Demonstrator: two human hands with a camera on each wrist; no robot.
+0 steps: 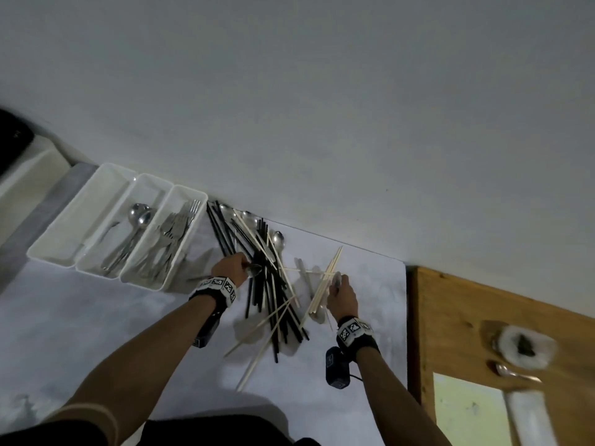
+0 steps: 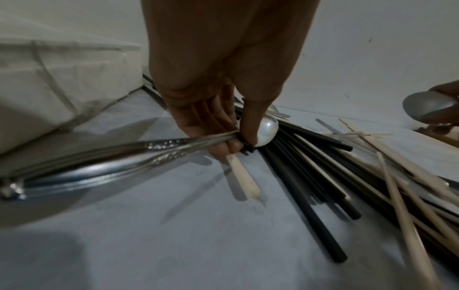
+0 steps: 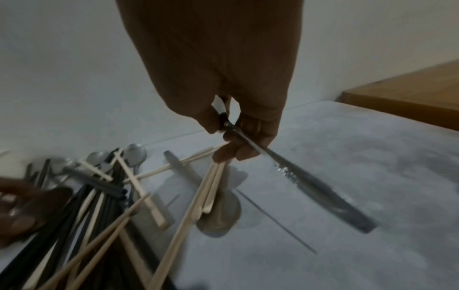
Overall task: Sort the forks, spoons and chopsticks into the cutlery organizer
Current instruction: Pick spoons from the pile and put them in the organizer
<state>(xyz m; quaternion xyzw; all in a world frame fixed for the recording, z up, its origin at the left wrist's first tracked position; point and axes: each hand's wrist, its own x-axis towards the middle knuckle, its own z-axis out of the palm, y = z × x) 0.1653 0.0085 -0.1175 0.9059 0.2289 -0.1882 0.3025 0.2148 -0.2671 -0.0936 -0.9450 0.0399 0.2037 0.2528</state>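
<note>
Both hands point(image 1: 229, 266) point(image 1: 342, 296) gripping spoons point(image 2: 265, 131) above chopstick pile point(image 1: 270, 284)

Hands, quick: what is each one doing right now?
Left hand: grips a bunch of spoons by their necks, at the pile's edge.
Right hand: pinches one spoon, its handle pointing away from the pile.

1. The left hand point(image 2: 223, 82) hides most of the spoon bowl point(image 2: 267, 132) it holds.
2. The handle point(image 3: 323, 188) in the right hand point(image 3: 223, 78) is blurry.
3. The chopsticks point(image 2: 410, 196) run off the picture's edge.
</note>
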